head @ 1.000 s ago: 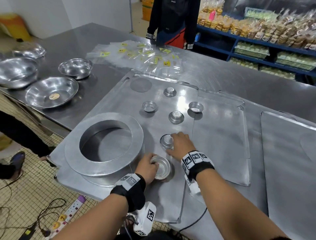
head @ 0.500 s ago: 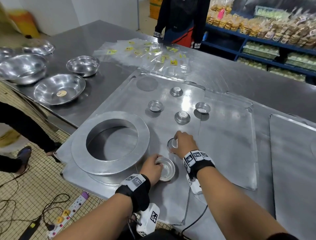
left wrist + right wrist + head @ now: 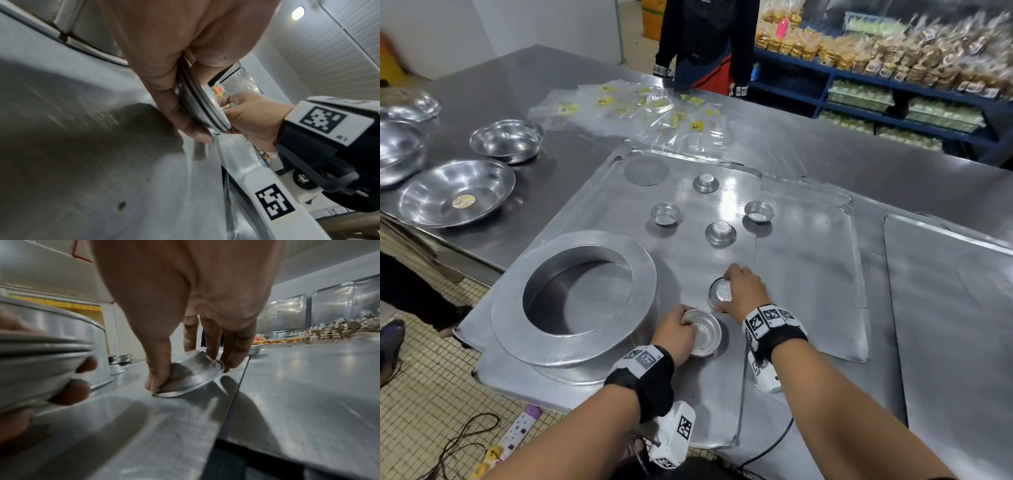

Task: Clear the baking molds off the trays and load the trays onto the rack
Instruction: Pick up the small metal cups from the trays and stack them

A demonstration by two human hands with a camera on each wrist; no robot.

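Several small round metal molds lie on the near tray (image 3: 599, 192). My left hand (image 3: 683, 329) grips a nested stack of small molds (image 3: 703, 334) just above the tray; the stack's rims (image 3: 202, 105) show in the left wrist view. My right hand (image 3: 741, 291) pinches an upside-down mold (image 3: 193, 376) between thumb and fingers, with one rim edge tipped up off the tray. Further back sit an upside-down mold (image 3: 720, 233), an upright mold (image 3: 665, 214), another upright one (image 3: 759, 210) and a far upside-down one (image 3: 705, 182).
A large ring mold (image 3: 573, 294) fills the tray's near left. A flat disc (image 3: 646, 170) lies at the far left of the tray. More trays (image 3: 945, 308) overlap to the right. Steel bowls (image 3: 455, 195) and plastic bags (image 3: 640, 109) sit behind. A person (image 3: 705, 41) stands across the table.
My right hand has closed its fingers round the upside-down mold and tipped its rim up. My left hand stays put with the stack.
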